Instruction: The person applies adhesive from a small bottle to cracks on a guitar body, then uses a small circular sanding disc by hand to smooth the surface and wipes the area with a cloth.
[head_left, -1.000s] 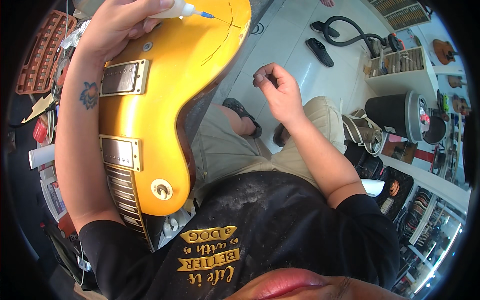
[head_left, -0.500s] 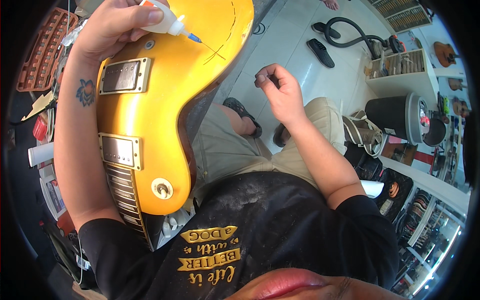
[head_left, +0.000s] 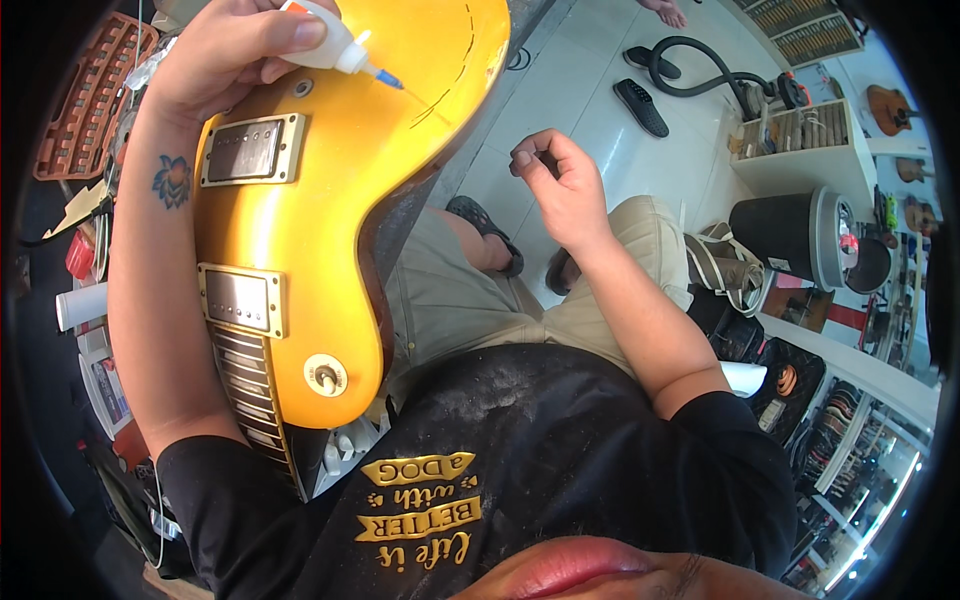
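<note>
A yellow electric guitar (head_left: 290, 180) lies face up on my left, with two metal pickups (head_left: 246, 152), a switch and a dark dashed line near its edge. My left hand (head_left: 232, 55) grips a small white bottle (head_left: 335, 45) whose blue needle tip (head_left: 390, 78) angles down onto the guitar top, at the dashed line. My left forearm runs along the guitar's side. My right hand (head_left: 555, 180) hangs over my lap, right of the guitar, fingers curled inward; whatever they may hold is hidden.
An orange tool case (head_left: 95, 100) is at far left. On the tiled floor (head_left: 560, 80) are dark shoes (head_left: 640, 105), a black hose (head_left: 690, 48) and another person's foot (head_left: 668, 14). A white cabinet (head_left: 800, 155), black bin (head_left: 785, 235) and hanging guitars (head_left: 890, 110) stand right.
Over the last second my left hand and the bottle have shifted left and the needle tip down along the dashed line. My right hand has barely moved.
</note>
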